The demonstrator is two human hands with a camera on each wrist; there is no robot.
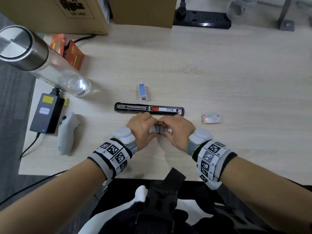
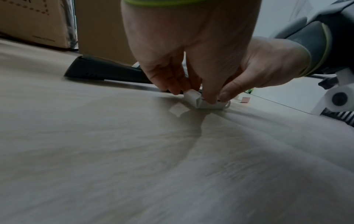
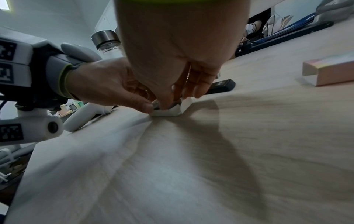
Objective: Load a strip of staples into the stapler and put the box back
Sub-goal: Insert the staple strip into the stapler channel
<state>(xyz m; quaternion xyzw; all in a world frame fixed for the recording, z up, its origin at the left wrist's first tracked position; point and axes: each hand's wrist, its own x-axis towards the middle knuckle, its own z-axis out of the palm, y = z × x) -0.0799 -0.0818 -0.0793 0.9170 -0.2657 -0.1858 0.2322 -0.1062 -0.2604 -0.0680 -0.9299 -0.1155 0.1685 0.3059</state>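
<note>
The black stapler (image 1: 149, 108) lies opened out flat on the desk, its metal staple channel facing up. Just in front of it both hands meet over a small white staple tray (image 1: 159, 129) with grey staple strips in it. My left hand (image 1: 154, 123) pinches the tray's left end, and its thumb and fingers curl down onto the tray (image 2: 206, 104). My right hand (image 1: 164, 124) pinches the right end of the tray (image 3: 168, 112), whose end flap stands open. The tray rests on the desk. The pastel outer box sleeve (image 1: 211, 118) lies apart at the right.
A small blue dotted item (image 1: 142, 92) lies behind the stapler. At the left are a glass bottle (image 1: 42, 65) with a steel lid, a black power adapter (image 1: 45, 114), a white controller (image 1: 67, 132) and a red carton (image 1: 69, 51). Cardboard boxes (image 1: 143, 10) and a power strip (image 1: 202, 20) line the back.
</note>
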